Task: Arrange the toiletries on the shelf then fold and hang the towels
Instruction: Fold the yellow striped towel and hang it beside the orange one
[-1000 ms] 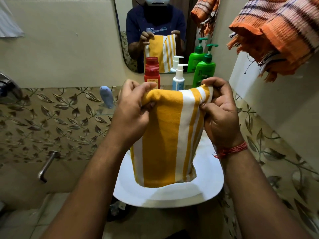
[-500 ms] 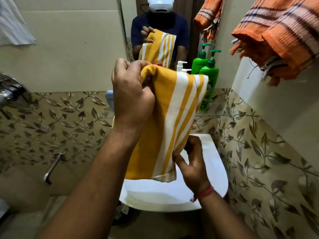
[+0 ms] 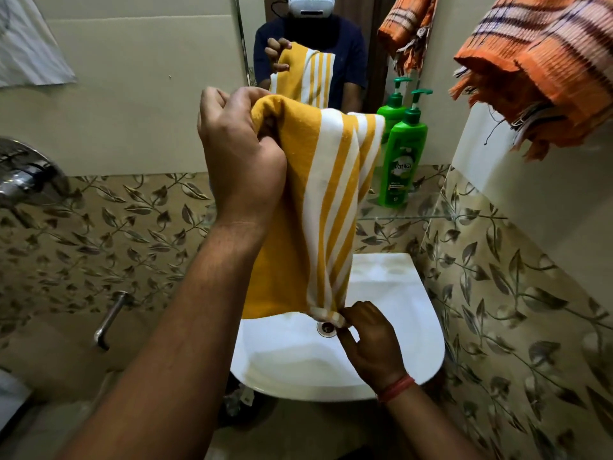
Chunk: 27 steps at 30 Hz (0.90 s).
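Both of my hands are on the yellow-and-white striped towel (image 3: 318, 207), well apart from each other along its length. My left hand (image 3: 237, 157) grips the bunched top fold, fingers curled round the cloth, up in front of the mirror (image 3: 365, 44). My right hand (image 3: 368, 340) pinches the lower corner between thumb and fingertips, low over the white basin (image 3: 398, 327) and just beside the drain. The towel hangs with its long axis nearly upright, stripes running top to bottom and narrowing toward the pinched corner, its bottom hem just above the bowl. To the right, a green pump bottle (image 3: 403, 161) stands on the glass shelf (image 3: 398, 215), just beside the towel's right edge. Further right and higher, an orange checked towel (image 3: 537, 68) hangs over the ledge, its fringe dangling, well apart from my hands. To the left there is open room between my forearm and the leaf-patterned tiles (image 3: 99, 234), with a chrome tap (image 3: 109, 320) low on that wall.
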### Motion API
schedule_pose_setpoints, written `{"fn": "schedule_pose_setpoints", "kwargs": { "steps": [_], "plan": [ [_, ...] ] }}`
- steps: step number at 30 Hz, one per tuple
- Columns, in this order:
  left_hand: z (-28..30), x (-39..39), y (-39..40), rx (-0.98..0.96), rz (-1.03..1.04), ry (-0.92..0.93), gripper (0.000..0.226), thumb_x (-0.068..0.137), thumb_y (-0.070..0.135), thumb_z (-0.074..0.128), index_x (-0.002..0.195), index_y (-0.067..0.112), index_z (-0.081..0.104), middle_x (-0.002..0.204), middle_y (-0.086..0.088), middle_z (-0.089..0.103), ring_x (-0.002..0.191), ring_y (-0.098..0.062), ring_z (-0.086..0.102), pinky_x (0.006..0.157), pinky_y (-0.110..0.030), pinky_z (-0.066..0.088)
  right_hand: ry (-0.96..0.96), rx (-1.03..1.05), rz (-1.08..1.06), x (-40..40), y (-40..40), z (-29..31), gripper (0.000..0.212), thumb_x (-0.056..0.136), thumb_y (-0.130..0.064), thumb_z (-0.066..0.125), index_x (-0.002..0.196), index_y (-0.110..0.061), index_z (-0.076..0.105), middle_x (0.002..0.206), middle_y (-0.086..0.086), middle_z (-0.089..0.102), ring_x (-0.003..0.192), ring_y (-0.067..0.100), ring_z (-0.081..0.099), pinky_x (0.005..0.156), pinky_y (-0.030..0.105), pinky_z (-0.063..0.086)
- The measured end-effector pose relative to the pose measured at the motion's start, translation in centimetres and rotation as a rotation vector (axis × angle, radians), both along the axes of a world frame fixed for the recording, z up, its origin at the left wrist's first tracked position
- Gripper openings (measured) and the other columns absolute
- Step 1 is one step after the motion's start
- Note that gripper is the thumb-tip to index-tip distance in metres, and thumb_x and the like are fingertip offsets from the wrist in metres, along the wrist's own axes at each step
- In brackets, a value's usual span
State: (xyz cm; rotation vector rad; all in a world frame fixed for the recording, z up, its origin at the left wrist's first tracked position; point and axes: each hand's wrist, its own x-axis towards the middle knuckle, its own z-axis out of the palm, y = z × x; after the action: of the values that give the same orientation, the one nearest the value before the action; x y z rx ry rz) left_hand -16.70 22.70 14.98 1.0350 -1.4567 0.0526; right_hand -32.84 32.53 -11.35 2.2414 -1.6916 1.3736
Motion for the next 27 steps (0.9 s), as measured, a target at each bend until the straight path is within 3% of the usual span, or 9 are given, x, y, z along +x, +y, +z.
{"fn": "schedule_pose_setpoints", "kwargs": {
  "steps": [3,6,10,12,15,18,20,23,27],
  "plan": [
    [-0.1,0.4,-0.2,0.010,0.009,0.003,0.040,0.078,-0.005,0.047,0.107,0.011,0.068,0.104,-0.001,0.046,0.101,-0.023,0.056,0.086,-0.031,0.057,-0.186,0.109,-0.228,-0.2,0.8,-1.1,0.002,0.089,-0.030,0.052,0.088,-0.028,0.051,0.070,-0.003,0.062,0.063,0.019,0.059,0.057,0.031,0.044],
    [-0.7,0.8,-0.3,0.047,0.001,0.018,0.039,0.079,-0.006,0.047,0.107,0.011,0.068,0.105,-0.001,0.046,0.101,-0.023,0.057,0.085,-0.029,0.057,-0.447,0.217,-0.392,-0.9,0.6,-1.3,0.021,0.090,-0.010,0.056,0.088,-0.028,0.045,0.067,-0.004,0.065,0.065,0.018,0.064,0.057,0.036,0.046],
    [-0.8,0.8,-0.3,0.086,-0.007,0.052,0.038,0.082,-0.006,0.048,0.109,0.012,0.068,0.106,-0.001,0.047,0.100,-0.019,0.056,0.083,-0.017,0.053,-0.497,0.326,-0.457,-1.6,0.0,-2.1,0.020,0.095,-0.005,0.051,0.092,-0.025,0.051,0.079,-0.005,0.068,0.075,0.017,0.068,0.065,0.038,0.052],
    [-0.5,0.7,0.0,0.091,-0.048,0.034,0.039,0.082,-0.007,0.049,0.110,0.012,0.068,0.105,-0.001,0.047,0.096,-0.015,0.054,0.080,-0.010,0.049,-0.504,0.406,-0.473,-2.2,0.2,-2.8,0.031,0.088,0.001,0.056,0.090,-0.030,0.050,0.090,-0.004,0.066,0.088,0.022,0.067,0.073,0.037,0.052],
    [-0.4,0.6,0.7,0.106,-0.190,-0.029,0.038,0.084,-0.009,0.051,0.112,0.011,0.067,0.105,0.000,0.047,0.092,-0.012,0.052,0.079,-0.009,0.050,-0.713,0.258,-0.472,-3.5,-0.4,0.1,0.038,0.086,0.010,0.055,0.093,-0.028,0.055,0.098,-0.001,0.065,0.098,0.025,0.064,0.084,0.036,0.052],
    [-0.9,0.5,1.4,0.172,-0.334,-0.068,0.033,0.089,-0.007,0.056,0.112,0.013,0.067,0.103,0.007,0.047,0.091,-0.002,0.052,0.081,-0.008,0.050,-0.892,0.038,-0.140,-4.1,-1.5,8.4,0.027,0.094,-0.008,0.064,0.111,-0.026,0.055,0.113,0.001,0.063,0.110,0.018,0.062,0.092,0.023,0.050],
    [-1.4,0.5,1.6,0.212,-0.387,-0.100,0.032,0.090,-0.004,0.059,0.113,0.015,0.068,0.097,0.013,0.044,0.086,0.004,0.050,0.076,-0.004,0.047,-0.820,0.012,0.105,-3.8,-1.9,13.8,0.043,0.091,-0.023,0.069,0.127,-0.029,0.047,0.128,0.000,0.057,0.119,0.009,0.059,0.096,0.021,0.049],
    [-1.8,0.5,1.7,0.252,-0.507,-0.168,0.028,0.092,0.002,0.063,0.113,0.020,0.068,0.098,0.010,0.046,0.092,0.005,0.050,0.076,-0.006,0.046,-0.592,0.064,0.152,-3.3,-2.1,18.9,0.069,0.081,-0.036,0.075,0.139,-0.032,0.038,0.133,-0.006,0.054,0.112,0.007,0.062,0.087,0.025,0.057],
    [-2.2,1.6,0.7,0.293,-0.661,-0.149,0.023,0.095,0.012,0.066,0.115,0.022,0.067,0.107,0.001,0.055,0.102,-0.001,0.056,0.080,-0.009,0.046,-0.393,0.020,-0.047,-3.5,-1.7,21.5,0.027,0.083,-0.028,0.077,0.105,-0.024,0.063,0.092,-0.009,0.063,0.079,0.006,0.062,0.068,0.034,0.056]
  ]
}}
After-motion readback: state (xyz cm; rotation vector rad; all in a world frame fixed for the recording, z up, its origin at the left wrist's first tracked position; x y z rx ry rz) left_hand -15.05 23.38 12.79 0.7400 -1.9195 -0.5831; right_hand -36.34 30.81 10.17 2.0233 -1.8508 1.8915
